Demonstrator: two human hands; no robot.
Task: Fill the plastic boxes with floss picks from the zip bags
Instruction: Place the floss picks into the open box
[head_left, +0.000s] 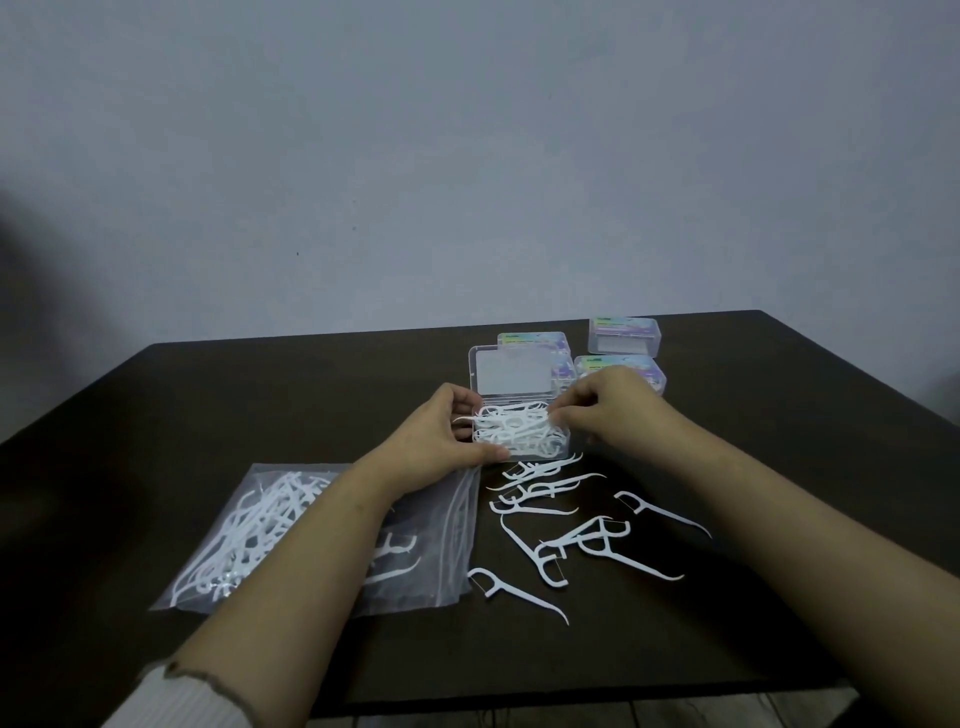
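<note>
- On the dark worktop (156, 415), left hand (441, 436) grips the open plastic box (519, 410)
- right hand (608, 405) fingers pinch floss picks (514, 426) inside it

The one camera sits on my head. It looks forward and down, close over the table (260, 395), facing the wall (467, 156).

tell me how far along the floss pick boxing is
Looks done: three closed boxes at the back. In hand: the open box, heaped with picks, left hand steadying it, right hand tucking picks in. Left: loose picks on the table and more in the zip bag.
</note>
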